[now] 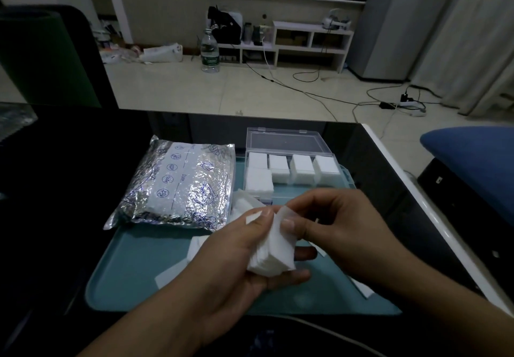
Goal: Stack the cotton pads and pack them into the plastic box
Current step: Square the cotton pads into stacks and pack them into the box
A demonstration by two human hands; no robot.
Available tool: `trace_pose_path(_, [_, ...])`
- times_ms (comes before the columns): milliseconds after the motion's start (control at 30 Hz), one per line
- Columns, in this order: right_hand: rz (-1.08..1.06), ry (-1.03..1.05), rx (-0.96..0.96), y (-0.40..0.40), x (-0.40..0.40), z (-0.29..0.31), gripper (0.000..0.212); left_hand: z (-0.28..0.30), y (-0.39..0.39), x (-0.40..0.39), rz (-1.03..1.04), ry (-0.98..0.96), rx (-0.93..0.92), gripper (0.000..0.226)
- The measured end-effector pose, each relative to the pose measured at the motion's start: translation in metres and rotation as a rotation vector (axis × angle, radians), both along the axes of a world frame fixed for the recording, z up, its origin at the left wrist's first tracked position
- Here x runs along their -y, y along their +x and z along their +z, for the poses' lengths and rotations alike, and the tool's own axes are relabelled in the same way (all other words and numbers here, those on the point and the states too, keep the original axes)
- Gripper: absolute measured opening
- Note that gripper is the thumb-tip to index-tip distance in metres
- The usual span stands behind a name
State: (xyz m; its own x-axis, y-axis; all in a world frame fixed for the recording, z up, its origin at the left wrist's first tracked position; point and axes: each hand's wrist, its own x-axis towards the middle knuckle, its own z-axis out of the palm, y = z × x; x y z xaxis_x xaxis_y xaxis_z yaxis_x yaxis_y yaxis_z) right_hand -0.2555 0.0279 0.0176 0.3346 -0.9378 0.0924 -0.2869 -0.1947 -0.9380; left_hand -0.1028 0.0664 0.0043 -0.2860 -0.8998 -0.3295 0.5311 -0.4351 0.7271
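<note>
My left hand point(236, 256) cups a stack of white square cotton pads point(274, 256) above the teal tray point(133, 281). My right hand point(342, 231) pinches the top pad of that stack with thumb and fingertips. The clear plastic box point(289, 145) stands open at the tray's far right, its lid upright. Several stacks of pads point(301, 170) fill its compartments. Loose pads point(244, 203) lie on the tray just behind my hands, and others point(364, 290) peek out under my right wrist.
A silver foil bag point(178, 184) with blue print lies on the tray's far left. The tray sits on a dark glossy table whose white right edge point(434, 217) runs diagonally. A blue seat point(478, 159) stands to the right.
</note>
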Motion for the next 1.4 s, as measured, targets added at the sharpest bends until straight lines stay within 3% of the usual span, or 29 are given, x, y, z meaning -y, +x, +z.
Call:
trace_pose_path(133, [-0.103,-0.119,-0.062,0.007,-0.006,-0.005,0.018,0.001,0.001,0.000,-0.019,-0.009,-0.030,0.038])
trace_pose_path(267, [-0.242,-0.242,-0.242,0.000,0.005,-0.010,0.023,0.001,0.004,0.002,0.012,-0.015,-0.024,0.044])
trace_pose_path(333, [-0.284,-0.201,-0.300,-0.017,0.021,-0.012,0.014,0.001,0.008,0.004,0.044,-0.002,0.003,0.044])
trace_pose_path(500, [-0.038,-0.068,-0.924,-0.051,0.041,-0.032,0.036,0.000,0.016,0.008,0.148,0.063,0.011,0.022])
trace_pose_path(600, [0.130,-0.109,-1.039,-0.046,0.041,-0.041,0.049,-0.002,0.017,0.009,0.163,0.095,-0.002,0.024])
trace_pose_path(733, [0.156,-0.105,-1.078,-0.037,0.045,-0.043,0.045,-0.004,0.017,0.009,0.157,0.100,0.005,0.026])
trace_pose_path(900, [0.109,-0.041,-1.014,-0.037,0.048,-0.040,0.015,-0.005,0.021,0.010,0.167,0.091,-0.019,0.024])
trace_pose_path(1000, [0.077,-0.043,-0.914,-0.040,0.045,-0.038,0.009,-0.005,0.020,0.010,0.172,0.085,-0.012,0.024])
trace_pose_path(1167, [-0.133,0.123,-0.243,-0.034,0.037,-0.021,0.022,-0.006,0.020,0.011,0.196,0.072,-0.010,0.024])
trace_pose_path(1267, [-0.145,0.239,0.142,-0.020,0.025,-0.005,0.031,-0.009,0.020,0.012,0.217,0.050,-0.003,0.023])
trace_pose_path(1400, [-0.063,0.330,0.351,0.003,0.002,-0.001,0.032,-0.010,0.016,0.012,0.232,-0.005,0.010,0.022])
